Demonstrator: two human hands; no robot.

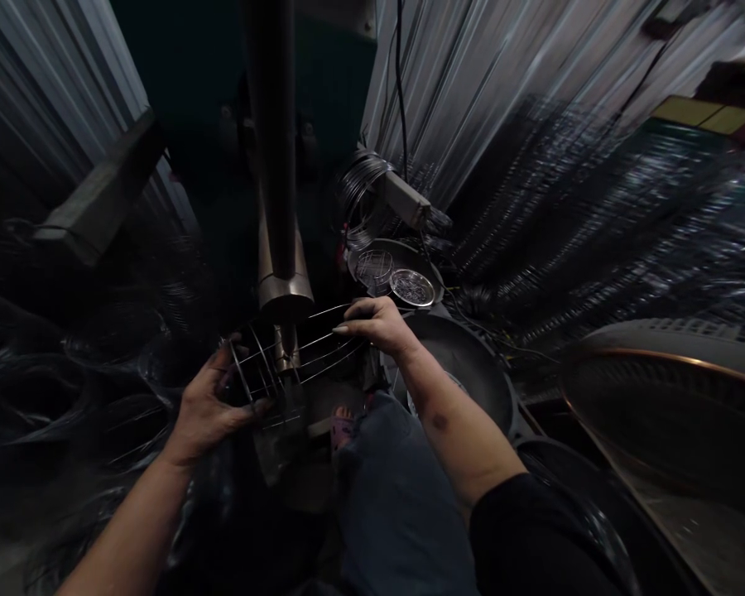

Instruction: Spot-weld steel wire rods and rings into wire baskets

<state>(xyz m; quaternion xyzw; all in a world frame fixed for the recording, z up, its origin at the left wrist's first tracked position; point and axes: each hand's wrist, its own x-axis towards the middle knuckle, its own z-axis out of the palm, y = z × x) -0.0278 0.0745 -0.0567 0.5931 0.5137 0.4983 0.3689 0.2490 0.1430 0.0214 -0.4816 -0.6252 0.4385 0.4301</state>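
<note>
My feed shows the left hand (209, 407) gripping the wire frame (316, 358) left of the metal cylinder (285, 291), fingertips dim in shadow, and the right hand (378, 323) pinching it right of the cylinder. Below the cylinder, I cannot tell what the frame touches.

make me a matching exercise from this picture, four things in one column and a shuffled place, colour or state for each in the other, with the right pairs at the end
Things:
1. wire frame
2. shoe
3. wire coil
4. trouser leg

Place, colour or state:
A. pinkish
B. blue
C. held by the left hand and the right hand
D. in loops, higher in the picture than both hands

Right pairs: 1-C, 2-A, 3-D, 4-B
</note>
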